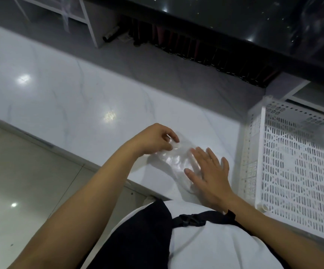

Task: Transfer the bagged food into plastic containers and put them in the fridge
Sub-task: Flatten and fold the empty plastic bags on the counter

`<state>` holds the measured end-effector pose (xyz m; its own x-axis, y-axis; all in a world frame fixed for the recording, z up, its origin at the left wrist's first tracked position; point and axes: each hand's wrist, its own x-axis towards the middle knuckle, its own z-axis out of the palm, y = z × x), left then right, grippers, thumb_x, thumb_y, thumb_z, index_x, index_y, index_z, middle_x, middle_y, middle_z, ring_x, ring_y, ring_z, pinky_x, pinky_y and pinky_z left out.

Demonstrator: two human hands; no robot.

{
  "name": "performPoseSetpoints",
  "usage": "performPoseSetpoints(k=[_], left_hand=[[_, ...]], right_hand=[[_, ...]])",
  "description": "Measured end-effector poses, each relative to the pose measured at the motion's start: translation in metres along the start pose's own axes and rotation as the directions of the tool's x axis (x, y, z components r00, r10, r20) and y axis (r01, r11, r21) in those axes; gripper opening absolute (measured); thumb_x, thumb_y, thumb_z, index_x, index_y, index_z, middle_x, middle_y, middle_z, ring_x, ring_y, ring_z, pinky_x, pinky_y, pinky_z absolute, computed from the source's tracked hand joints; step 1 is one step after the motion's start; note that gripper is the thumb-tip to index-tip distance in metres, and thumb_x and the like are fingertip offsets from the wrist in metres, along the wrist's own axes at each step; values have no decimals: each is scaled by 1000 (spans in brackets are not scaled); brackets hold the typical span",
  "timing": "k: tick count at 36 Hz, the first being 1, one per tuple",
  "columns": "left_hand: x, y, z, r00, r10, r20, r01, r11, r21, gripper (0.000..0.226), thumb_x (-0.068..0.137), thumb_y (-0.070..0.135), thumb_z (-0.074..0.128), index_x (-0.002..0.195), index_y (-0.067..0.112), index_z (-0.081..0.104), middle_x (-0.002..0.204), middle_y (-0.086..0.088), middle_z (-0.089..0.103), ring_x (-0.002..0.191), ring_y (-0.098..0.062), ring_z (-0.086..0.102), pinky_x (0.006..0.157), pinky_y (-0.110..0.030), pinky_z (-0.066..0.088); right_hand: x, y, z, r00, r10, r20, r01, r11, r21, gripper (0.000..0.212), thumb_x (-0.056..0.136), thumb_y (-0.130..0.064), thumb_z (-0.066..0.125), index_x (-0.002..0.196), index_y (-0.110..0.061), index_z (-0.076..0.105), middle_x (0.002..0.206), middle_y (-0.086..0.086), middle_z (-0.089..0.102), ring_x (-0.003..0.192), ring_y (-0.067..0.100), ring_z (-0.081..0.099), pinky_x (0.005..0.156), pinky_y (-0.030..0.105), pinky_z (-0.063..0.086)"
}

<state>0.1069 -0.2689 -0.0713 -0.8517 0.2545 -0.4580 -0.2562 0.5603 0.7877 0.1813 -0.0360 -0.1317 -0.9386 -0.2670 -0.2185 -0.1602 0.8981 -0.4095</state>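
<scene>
The clear plastic bag (173, 160) lay flat on the white worktop (83, 98), just left of the perforated crate (293, 171). Our left hand (155, 139) pinched its far edge with curled fingers; our right hand (208, 171) pressed it, fingers straight. We judged the bag emptied, yet saw 0 containers, food or fridge.

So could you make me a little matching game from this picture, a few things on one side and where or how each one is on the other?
Things:
1. left hand
2. right hand
3. clear plastic bag
4. white perforated basket

States:
A. at the right end of the white counter
B. pinches the bag's far edge
C. lies flat on the counter, crinkled
D. fingers spread flat on the bag

Pairs: 1-B, 2-D, 3-C, 4-A
</scene>
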Motion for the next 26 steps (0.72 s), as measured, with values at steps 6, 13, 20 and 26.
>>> performPoseSetpoints(k=[6,13,20,26], left_hand=[[-25,10,-2,993,117,22,-113,985,-132,29,83,3,76,103,24,79,92,-8,74,80,-12,69,74,-15,54],[-48,14,-8,973,206,-102,-228,907,-353,25,85,1,75,96,22,80,81,7,76,82,-1,71,72,-9,51],[-57,2,-16,951,294,-93,-290,955,55,43,80,33,84,116,49,68,125,19,56,118,0,53,95,-15,43],[-49,8,4,909,346,231,-370,926,70,43,83,24,80,119,43,66,119,22,67,111,4,60,88,-22,50]], right_hand=[[14,-36,-32,996,17,-88,-17,1000,-6,99,71,-93,34,154,-43,19,159,-15,32,153,15,5,118,51,-11],[14,-41,-34,998,12,-68,-4,993,118,28,99,-49,49,88,-33,69,91,-18,69,137,13,41,118,44,0],[-12,-34,-39,988,111,102,-138,943,303,43,98,-44,55,73,-11,68,69,1,62,76,20,56,92,39,38],[-42,-42,-71,917,199,346,-365,769,525,36,83,-39,78,71,-5,72,56,-3,55,52,11,50,58,28,37]])
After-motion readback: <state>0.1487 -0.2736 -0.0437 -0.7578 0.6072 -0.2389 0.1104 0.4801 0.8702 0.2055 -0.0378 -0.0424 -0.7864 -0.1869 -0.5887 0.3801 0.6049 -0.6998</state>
